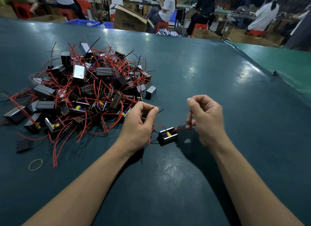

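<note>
I logged the left grip (139, 124) pinching a thin black lead (161, 110), the right grip (205, 118) curled on a red lead (180, 129) from the boxy, metal-framed black module (167, 136). The module lay on the smooth teal bench (202, 74) between them, near the tangled pile (84, 87).

Left hand (141, 123) pinches black wire (161, 110); right hand (204, 118), blurred, seemingly holds module (167, 135) red wire (180, 129).

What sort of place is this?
Probably an electronics assembly workshop: a heap of wired components lies on the green table, the left hand pinches a black wire, the right hand a red wire, and workers sit on red stools.
</note>
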A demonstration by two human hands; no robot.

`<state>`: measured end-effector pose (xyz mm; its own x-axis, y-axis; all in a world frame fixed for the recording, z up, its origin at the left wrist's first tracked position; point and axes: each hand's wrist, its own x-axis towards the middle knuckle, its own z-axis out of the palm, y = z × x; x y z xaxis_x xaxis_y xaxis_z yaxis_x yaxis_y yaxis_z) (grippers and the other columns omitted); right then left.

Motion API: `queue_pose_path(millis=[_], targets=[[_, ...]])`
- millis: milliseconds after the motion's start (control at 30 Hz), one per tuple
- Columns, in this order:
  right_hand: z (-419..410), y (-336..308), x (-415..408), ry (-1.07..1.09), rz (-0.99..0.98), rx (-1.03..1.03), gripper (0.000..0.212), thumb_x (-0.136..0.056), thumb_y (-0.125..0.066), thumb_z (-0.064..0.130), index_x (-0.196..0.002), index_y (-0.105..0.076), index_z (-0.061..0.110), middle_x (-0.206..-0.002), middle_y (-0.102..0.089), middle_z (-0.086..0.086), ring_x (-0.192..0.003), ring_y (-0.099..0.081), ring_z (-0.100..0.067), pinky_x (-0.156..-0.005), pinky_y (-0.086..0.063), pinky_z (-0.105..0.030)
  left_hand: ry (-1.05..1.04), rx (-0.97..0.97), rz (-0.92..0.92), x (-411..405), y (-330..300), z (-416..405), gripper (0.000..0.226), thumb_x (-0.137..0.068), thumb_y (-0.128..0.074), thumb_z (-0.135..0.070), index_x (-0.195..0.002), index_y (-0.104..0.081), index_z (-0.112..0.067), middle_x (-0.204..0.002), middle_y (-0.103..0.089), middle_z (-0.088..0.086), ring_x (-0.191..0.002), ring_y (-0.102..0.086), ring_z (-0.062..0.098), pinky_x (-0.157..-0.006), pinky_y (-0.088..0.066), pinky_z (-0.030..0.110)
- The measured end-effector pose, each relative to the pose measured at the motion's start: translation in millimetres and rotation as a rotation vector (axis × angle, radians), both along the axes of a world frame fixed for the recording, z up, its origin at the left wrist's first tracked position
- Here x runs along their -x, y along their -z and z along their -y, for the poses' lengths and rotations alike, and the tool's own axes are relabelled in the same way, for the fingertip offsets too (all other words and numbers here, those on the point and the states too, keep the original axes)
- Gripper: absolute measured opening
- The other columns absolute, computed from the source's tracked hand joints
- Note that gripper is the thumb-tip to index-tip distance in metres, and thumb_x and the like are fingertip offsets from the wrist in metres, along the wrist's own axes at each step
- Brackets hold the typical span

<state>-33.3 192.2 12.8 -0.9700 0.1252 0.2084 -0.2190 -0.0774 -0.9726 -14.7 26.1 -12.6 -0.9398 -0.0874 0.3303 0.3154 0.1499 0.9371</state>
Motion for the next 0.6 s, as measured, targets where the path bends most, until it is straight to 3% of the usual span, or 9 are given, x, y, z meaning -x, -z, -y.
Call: queue_pose_path(millis=[200, 467, 600], targets=[[11.0, 9.2, -5.2, -0.269, -0.032, -0.197, 0.009, -0.089, -0.068, 0.006, -0.084, -0.068, 0.014, -0.068, -0.069, 0.001, -0.054, -0.059, -0.008, -0.046, -0.044, -0.016, 0.025, -0.049, -0.005, -0.7, -5.3, -4.3, 0.008, -0.095, -0.059, -0.012, -0.089, -0.059, -0.007, -0.062, -0.055, -0.001, -0.053, -0.05, 0.006, -0.052, -0.043, 0.019], [9.1, 6.5, -6.1, -0.291, 0.034, -0.082, 0.005, -0.087, -0.069, 0.005, -0.084, -0.067, 0.008, -0.073, -0.072, -0.007, -0.054, -0.064, -0.016, -0.039, -0.044, -0.02, 0.084, -0.022, -0.007, -1.4, -6.1, -3.8, 0.008, -0.093, -0.062, -0.011, -0.086, -0.063, -0.013, -0.062, -0.059, -0.009, -0.058, -0.054, 0.004, -0.058, -0.046, 0.019], [10.0, 5.7, -9.3, -0.248, -0.009, -0.126, 0.007, -0.085, -0.072, 0.008, -0.08, -0.068, 0.01, -0.071, -0.072, -0.008, -0.06, -0.066, -0.017, -0.04, -0.045, -0.021, 0.085, -0.042, -0.032, -2.0, -7.3, -3.5, 0.007, -0.093, -0.062, -0.009, -0.086, -0.063, -0.011, -0.064, -0.06, -0.007, -0.061, -0.057, 0.007, -0.061, -0.052, 0.029]])
